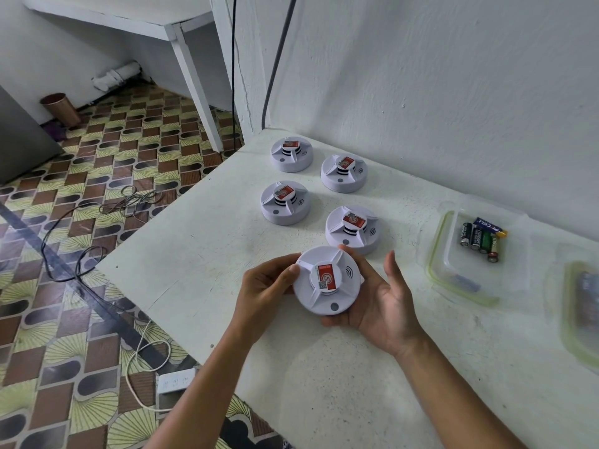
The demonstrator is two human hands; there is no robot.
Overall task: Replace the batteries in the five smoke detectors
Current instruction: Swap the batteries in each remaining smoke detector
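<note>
One smoke detector (327,280) is held face-up just above the tabletop (201,254), cradled from below in the right hand (382,299), whose fingers are loosely spread. It is pinched at its left rim by the left hand (269,286), so its battery side is judged to face down into the right palm.

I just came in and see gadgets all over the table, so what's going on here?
A person is holding one white smoke detector above the table, face up: the left hand grips its edge and the right hand cradles it from below. Four more smoke detectors sit on the table beyond it, still closed. Batteries lie in a clear container to the right.
</note>
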